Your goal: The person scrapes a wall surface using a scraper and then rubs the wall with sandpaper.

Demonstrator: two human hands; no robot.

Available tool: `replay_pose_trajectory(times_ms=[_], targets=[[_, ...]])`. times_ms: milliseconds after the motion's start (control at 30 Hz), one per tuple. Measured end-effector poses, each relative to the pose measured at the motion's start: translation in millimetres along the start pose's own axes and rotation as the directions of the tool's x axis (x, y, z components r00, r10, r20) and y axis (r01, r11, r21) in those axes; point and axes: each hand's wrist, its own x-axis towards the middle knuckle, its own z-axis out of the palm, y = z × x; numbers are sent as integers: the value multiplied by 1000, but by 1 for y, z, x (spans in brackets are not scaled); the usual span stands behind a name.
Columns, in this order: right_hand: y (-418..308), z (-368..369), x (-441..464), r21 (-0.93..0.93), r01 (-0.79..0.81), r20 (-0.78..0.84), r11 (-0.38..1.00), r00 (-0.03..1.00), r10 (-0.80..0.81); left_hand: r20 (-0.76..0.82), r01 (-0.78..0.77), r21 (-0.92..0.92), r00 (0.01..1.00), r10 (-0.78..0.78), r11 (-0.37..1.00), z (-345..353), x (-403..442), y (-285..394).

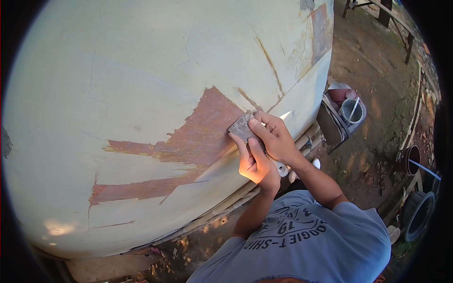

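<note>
My left hand [259,166] and my right hand [276,137] are close together over the curved, pale surface [137,85]. Between them is a putty knife with a flat, grey-smeared, rectangular blade [241,126]. My right thumb presses on the blade, and the left index finger and thumb touch its lower edge. A pale handle end with a hole [281,169] shows beside the left hand; the part between is hidden. Just left of the blade, a reddish-brown patch [203,127] spreads over the surface, with two strips running leftward.
To the right, a grey-coated tub [351,112] with a white stick stands on a seat-like support. Farther off are a brown bucket [408,159] and a dark basin [418,215]. A bench [395,21] stands at top right. Bamboo poles [222,207] run beneath the surface's edge.
</note>
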Motion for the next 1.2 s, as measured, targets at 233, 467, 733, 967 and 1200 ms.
replay_pose_trajectory(times_ms=[233, 467, 733, 967, 1200], targets=[[-6, -2, 4, -60, -10, 2, 998, 1000, 10, -25, -46, 10, 999, 47, 999, 7, 4, 7], [6, -2, 2, -103, 27, -24, 994, 999, -30, -7, 9, 21, 1000, -9, 1000, -1, 3, -5], [7, -2, 3, -77, 8, -3, 997, 1000, -9, -100, -54, -17, 994, 52, 998, 4, 4, -4], [4, -1, -1, -75, 18, -7, 997, 1000, -19, -4, 60, 95, 998, -60, 994, -5, 2, -7], [5, -1, -7, -67, -21, -20, 998, 1000, 20, -53, 46, 22, 998, -44, 999, -1, -1, -4]])
